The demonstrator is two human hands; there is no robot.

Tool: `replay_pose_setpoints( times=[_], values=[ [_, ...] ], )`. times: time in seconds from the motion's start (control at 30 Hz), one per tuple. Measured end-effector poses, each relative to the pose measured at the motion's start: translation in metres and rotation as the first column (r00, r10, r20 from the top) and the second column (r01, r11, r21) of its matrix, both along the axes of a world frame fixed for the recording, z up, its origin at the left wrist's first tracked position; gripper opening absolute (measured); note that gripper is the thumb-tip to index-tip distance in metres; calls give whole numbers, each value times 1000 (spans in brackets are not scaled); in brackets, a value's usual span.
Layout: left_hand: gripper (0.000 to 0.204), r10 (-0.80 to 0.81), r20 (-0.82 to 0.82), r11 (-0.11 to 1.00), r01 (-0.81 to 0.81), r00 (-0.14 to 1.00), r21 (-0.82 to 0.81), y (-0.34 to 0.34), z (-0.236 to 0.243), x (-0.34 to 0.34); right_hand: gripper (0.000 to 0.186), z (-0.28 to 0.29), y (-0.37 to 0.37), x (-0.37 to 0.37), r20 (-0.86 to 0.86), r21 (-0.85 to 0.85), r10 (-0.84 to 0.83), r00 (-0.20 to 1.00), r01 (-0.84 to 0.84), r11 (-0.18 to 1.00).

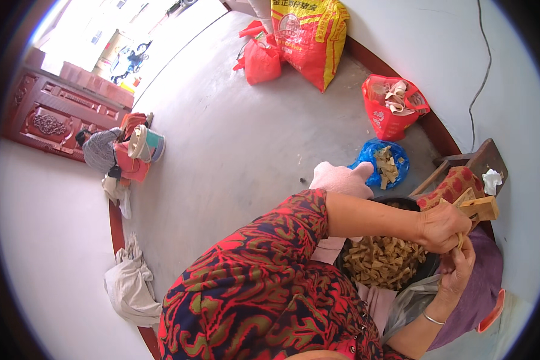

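Note:
My left hand [443, 228] and my right hand [459, 264], with a silver bangle at its wrist, meet at the right of the view. Both have their fingers closed on a small tan strip [460, 240], which looks like paper; the fingers hide most of it. Just beyond my left hand lies a stack of flat tan pieces [483, 208], beside a red-and-tan patterned cloth [456, 187]. Under my left forearm stands a dark round basin [341, 262] heaped with small folded tan pieces [384, 261].
A blue plastic bag [372, 150] holds more tan pieces. Near the wall are a red bag [393, 123], a large yellow-and-red sack [312, 42] and a wooden stool [492, 159]. Purple cloth [486, 270] lies right of my hands. Buckets [147, 144] stand by the door.

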State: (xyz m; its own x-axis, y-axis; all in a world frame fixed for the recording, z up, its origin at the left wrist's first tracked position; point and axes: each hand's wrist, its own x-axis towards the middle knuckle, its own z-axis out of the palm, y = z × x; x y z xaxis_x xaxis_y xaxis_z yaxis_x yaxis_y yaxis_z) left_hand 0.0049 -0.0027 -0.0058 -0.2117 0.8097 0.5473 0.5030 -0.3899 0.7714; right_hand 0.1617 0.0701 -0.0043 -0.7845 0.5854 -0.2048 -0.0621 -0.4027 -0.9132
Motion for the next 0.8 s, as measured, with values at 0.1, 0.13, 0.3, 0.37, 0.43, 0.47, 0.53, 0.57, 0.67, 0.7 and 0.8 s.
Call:
replay_pose_setpoints(
  times=[0.1, 0.13, 0.3, 0.37, 0.43, 0.47, 0.53, 0.57, 0.67, 0.7, 0.8],
  values=[
    [10, 24, 238, 966, 38, 971, -254, 5, 3, -4, 25, 0, -4, -8, 81, 270, -155, 985, 129, 954],
    [11, 40, 226, 945, 37, 973, -326, 4, 6, -6, 24, 0, -4, -8, 84, 306, -146, 986, 114, 945],
    [10, 121, 161, 919, -49, 980, -392, 2, 10, -5, 25, -13, 13, 6, -65, 75, 11, 998, -6, 997],
    [10, 166, 170, 935, -101, 971, -339, 1, 17, -5, 25, -17, 18, 12, -250, -84, 57, 966, -80, 993],
    [14, 156, 172, 948, -98, 973, -304, 2, 19, -6, 26, -19, 19, 14, -299, -132, 20, 954, -62, 989],
    [16, 123, 166, 952, -69, 978, -299, 3, 15, -7, 27, -17, 17, 11, -258, -107, -30, 966, 3, 994],
    [19, 25, 110, 962, 6, 994, -274, 4, 10, -9, 27, -14, 10, 4, -168, -24, -139, 976, 137, 990],
    [19, -39, 58, 965, 53, 998, -257, 4, 7, -11, 26, -12, 5, -2, -120, 35, -197, 973, 203, 979],
    [21, -169, 124, 933, 200, 978, -299, 2, 15, -18, 24, -7, 3, -1, -31, 171, -176, 984, 179, 969],
    [22, -202, 183, 913, 252, 962, -321, 2, 18, -20, 24, -6, 4, 1, -8, 208, -139, 990, 138, 968],
    [24, -225, 304, 822, 348, 926, -450, 5, 11, -24, 22, -10, 4, 1, -78, 147, 15, 997, -3, 989]
  ],
)
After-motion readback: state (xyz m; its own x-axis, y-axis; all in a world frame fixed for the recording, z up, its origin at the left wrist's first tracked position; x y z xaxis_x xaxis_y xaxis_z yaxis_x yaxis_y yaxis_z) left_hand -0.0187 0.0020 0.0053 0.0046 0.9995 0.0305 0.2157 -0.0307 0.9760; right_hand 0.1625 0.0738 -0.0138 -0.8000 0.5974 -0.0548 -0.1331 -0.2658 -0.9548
